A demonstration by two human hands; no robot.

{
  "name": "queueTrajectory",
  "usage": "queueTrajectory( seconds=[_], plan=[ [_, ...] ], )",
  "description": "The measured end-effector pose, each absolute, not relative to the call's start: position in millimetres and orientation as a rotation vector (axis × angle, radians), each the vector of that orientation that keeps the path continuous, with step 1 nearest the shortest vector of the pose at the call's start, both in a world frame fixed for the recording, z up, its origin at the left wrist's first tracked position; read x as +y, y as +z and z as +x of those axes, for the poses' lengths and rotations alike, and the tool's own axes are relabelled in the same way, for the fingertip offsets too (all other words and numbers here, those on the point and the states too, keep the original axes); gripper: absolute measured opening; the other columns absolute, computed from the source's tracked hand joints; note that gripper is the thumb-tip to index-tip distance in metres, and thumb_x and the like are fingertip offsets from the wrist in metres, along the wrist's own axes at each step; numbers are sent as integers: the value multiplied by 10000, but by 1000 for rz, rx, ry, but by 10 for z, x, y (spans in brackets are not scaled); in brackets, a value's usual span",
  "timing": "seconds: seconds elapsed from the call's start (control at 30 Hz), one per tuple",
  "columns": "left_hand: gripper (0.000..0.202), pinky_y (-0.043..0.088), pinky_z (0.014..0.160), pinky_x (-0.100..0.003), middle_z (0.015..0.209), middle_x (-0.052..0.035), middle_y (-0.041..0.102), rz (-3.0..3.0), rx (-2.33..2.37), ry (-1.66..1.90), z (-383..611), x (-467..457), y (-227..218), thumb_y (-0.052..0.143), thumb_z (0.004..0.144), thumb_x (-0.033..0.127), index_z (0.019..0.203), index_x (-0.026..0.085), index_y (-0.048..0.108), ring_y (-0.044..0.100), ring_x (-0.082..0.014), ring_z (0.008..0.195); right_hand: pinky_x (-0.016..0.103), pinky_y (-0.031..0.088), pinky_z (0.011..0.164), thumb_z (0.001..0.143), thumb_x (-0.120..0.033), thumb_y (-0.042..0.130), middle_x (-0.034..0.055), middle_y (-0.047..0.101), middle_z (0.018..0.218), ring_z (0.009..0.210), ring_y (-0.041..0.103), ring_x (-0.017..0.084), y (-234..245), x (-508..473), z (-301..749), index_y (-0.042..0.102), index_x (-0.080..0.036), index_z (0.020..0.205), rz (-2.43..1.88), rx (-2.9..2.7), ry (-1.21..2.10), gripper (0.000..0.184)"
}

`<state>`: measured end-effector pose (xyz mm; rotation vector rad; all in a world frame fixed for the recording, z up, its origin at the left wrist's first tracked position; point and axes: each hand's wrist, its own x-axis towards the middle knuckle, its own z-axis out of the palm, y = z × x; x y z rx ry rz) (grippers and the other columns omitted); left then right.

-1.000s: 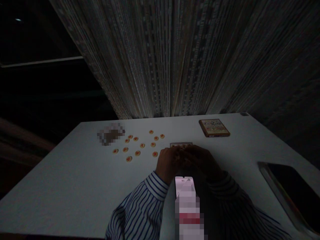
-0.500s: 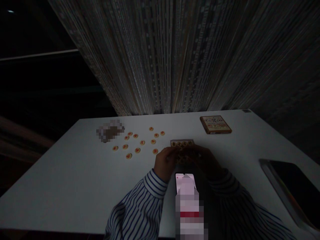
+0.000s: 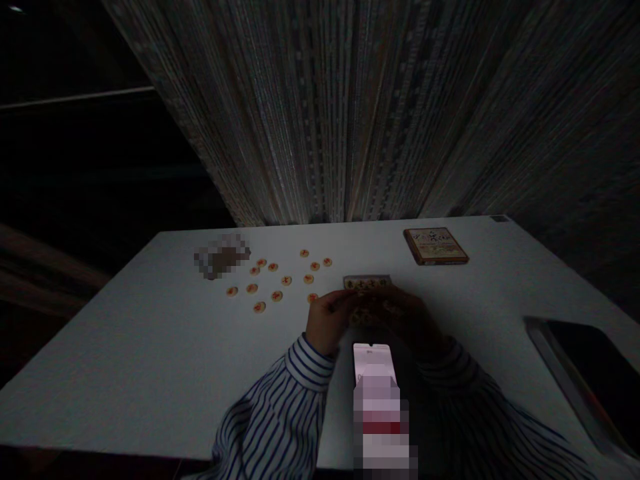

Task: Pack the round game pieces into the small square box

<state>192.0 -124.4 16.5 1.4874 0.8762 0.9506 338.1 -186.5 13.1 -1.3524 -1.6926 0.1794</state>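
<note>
Moved: both hands have kept over the tray since a second ago. The left hand (image 3: 326, 321) has edged a little to its own side, so its fingers now sit just beside one loose disc (image 3: 313, 297), and more of the tray's far edge shows beyond the knuckles.
Tray: a small flat tray (image 3: 367, 283) with round marked pieces in it lies on the worktop (image 3: 125, 347) straight ahead. Its near part is hidden under the two hands and only the far strip is in view.
Left hand: fingers curled, tips at the tray's near left corner. It is too dark to tell whether they pinch anything.
Right hand: the right hand (image 3: 417, 323) lies in shadow over the tray's near right side. I cannot tell whether it is apart or closed.
Scattered discs: pale scattered discs (image 3: 277, 295) with red marks lie spread on the worktop left of the tray, apart from each other.
Box: a flat printed box (image 3: 435, 245) lies at the far right, well apart from the hands.
Phone: a lit phone (image 3: 373, 360) lies between the striped sleeves, nearer the body than the tray.
Dark screen: a dark screen (image 3: 590, 367) lies at the right edge.
</note>
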Motion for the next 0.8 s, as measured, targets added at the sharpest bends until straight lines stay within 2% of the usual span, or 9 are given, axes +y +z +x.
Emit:
queueTrajectory(
  seconds=[0.2,0.33,0.63,0.8],
  plan=[
    [162,534,689,-254,789,-60,722,1424,884,940,1924,-1243,147,606,693,229,786,149,712,660,-165,738,359,529,701,846,-340,485,76,680,907,840,625,189,112,-1838,3375,616,-209,1007,-1329,-1872,-202,245],
    [149,537,683,-252,785,-62,722,1413,905,915,1927,-1247,145,599,697,203,781,154,711,663,-164,730,356,512,674,874,-337,434,93,684,898,825,628,192,117,-1837,3380,617,-174,992,-1367,-1925,-314,272],
    [135,534,632,-256,746,-58,720,1558,997,945,1916,-1234,129,588,710,167,771,140,705,656,-158,682,356,443,701,855,-291,481,77,688,924,853,617,195,67,-1844,3434,630,-198,986,-1441,-2052,-259,220],
    [137,511,632,-245,719,-59,711,1608,1092,978,1903,-1190,81,577,723,167,773,129,699,638,-145,671,333,419,698,816,-304,531,65,689,883,790,615,181,38,-1832,3481,628,-187,924,-1540,-2067,-117,186]
  ],
)
